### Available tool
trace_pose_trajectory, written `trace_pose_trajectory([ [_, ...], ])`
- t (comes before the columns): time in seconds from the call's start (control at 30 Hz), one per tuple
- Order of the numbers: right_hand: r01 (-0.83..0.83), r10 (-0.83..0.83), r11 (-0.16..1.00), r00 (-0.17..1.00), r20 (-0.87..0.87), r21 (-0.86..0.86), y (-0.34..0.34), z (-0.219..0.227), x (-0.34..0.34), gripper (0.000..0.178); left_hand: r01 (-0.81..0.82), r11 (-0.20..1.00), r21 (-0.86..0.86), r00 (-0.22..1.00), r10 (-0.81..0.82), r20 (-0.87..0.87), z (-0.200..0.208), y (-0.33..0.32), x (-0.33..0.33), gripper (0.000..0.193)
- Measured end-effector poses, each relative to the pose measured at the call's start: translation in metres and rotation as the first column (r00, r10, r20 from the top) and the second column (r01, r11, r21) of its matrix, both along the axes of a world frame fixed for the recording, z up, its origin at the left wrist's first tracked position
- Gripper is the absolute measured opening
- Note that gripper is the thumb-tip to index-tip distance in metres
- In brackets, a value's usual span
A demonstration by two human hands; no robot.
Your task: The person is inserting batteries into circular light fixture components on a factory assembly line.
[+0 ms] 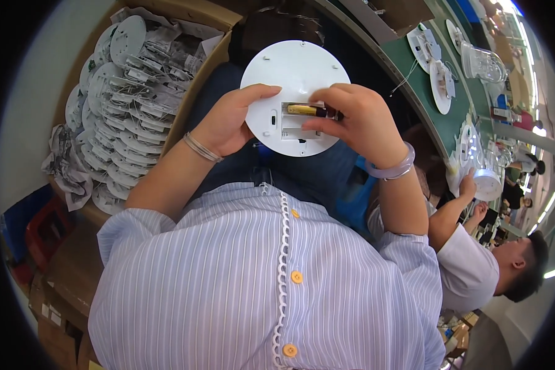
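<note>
My left hand point(231, 120) is closed on the left edge of a round white plate point(290, 71), its thumb lying on the plate's face. The plate is tilted up over my lap and has a rectangular battery compartment point(293, 132) in its lower part. In the upper slot lies a gold and dark battery point(303, 110). My right hand point(357, 117) is at the compartment's right side, with fingers and thumb curled around the battery's dark end. Whether a second battery sits between those fingers is hidden.
At left, a cardboard box point(179, 126) holds several stacked white round plates point(120, 132) with wires and paper. On the green worktable point(407, 74) at right lie more plates point(441, 86) and clear plastic covers point(484, 65). A co-worker point(475, 265) sits at right, hands near a lit round lamp point(487, 185).
</note>
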State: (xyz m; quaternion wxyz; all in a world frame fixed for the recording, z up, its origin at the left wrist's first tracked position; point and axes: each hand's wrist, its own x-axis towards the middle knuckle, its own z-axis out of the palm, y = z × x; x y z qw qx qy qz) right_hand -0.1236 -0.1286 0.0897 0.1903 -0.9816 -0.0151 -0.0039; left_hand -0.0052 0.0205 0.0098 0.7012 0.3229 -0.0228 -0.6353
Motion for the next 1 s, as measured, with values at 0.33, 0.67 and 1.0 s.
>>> trace_pose_trajectory([
  [0.33,0.338,-0.288,0.888,0.937,-0.196,0.310,0.001,0.002,0.011,0.020,-0.108,0.994,0.003,0.994,0.108,0.025,0.003,0.003,-0.003,0.039],
  [0.67,0.298,-0.231,0.871,0.950,-0.210,0.390,0.002,0.013,0.017,0.015,-0.196,0.980,-0.039,0.979,0.198,0.047,0.005,0.006,0.002,0.035],
  [1.0,0.323,-0.250,0.906,0.930,-0.268,0.273,0.010,0.023,0.019,0.016,-0.135,0.991,0.005,0.989,0.135,-0.052,0.005,0.010,-0.003,0.037],
])
